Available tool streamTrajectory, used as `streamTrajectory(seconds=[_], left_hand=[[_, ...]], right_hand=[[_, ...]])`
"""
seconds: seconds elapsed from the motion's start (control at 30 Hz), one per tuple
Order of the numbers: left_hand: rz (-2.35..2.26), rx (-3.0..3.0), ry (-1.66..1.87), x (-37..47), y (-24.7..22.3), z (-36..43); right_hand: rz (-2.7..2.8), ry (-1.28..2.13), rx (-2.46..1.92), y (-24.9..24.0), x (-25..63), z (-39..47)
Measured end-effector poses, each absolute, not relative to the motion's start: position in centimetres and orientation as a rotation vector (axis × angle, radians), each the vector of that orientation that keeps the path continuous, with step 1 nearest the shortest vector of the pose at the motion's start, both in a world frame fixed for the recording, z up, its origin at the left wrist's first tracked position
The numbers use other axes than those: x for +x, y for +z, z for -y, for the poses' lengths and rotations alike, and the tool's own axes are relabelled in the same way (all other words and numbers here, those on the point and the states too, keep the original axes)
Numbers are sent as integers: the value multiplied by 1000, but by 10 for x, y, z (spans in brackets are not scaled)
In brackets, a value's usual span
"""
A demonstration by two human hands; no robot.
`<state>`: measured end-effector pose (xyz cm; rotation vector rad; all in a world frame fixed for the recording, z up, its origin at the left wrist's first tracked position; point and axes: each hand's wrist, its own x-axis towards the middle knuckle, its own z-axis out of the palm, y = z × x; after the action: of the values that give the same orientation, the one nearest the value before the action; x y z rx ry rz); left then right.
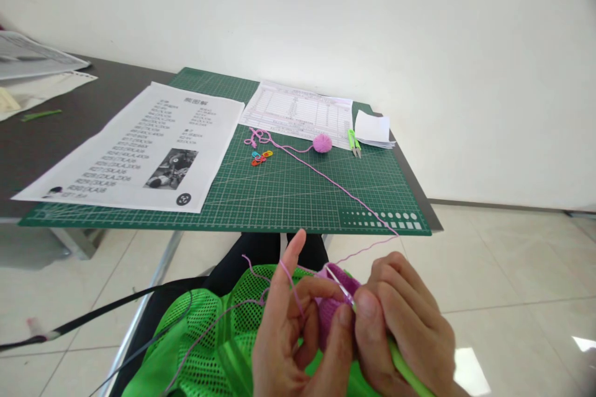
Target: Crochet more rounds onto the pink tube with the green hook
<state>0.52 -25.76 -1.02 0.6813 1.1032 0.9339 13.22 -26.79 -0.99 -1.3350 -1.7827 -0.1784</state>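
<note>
My left hand [298, 329] pinches a small purple crochet piece [328, 316] between thumb and fingers, its index finger raised with pink yarn looped around it. In my right hand [403, 316] is a crochet hook [404, 367] with a green handle and a metal shaft, its tip at the piece's upper edge. Pink yarn [344, 187] runs from the table over its front edge toward my hands. Part of the piece is hidden behind my fingers. Loose strands also lie across the green mesh vest [200, 329] on my lap.
On the green cutting mat [279, 192] lie a pink yarn ball [322, 143], coloured stitch markers [261, 158], green thread snips [354, 143], a printed pattern sheet [139, 149], a form [298, 110] and white paper slips [372, 128]. A black strap [107, 307] crosses at left. A white wall stands behind.
</note>
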Motion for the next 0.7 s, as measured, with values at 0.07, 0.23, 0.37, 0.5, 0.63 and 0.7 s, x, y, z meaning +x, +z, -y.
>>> streamTrajectory(seconds=[0.07,0.23,0.37,0.5,0.63,0.7], left_hand=[[-1014,617,882,3,-14,254],[-778,484,707,-9,-11,236],[-737,466,630,-16,-8,231],[-684,478,557,-20,-7,230],[-702,457,530,-20,-3,227],[-709,445,527,-20,-1,226]], right_hand=[[1768,-195,-1302,-14,135,268],[1821,-144,-1227,-10,143,266],[1865,-5,-1228,2,150,272],[1789,88,-1225,8,149,279],[1658,132,-1212,6,146,280],[1626,230,-1213,6,148,279]])
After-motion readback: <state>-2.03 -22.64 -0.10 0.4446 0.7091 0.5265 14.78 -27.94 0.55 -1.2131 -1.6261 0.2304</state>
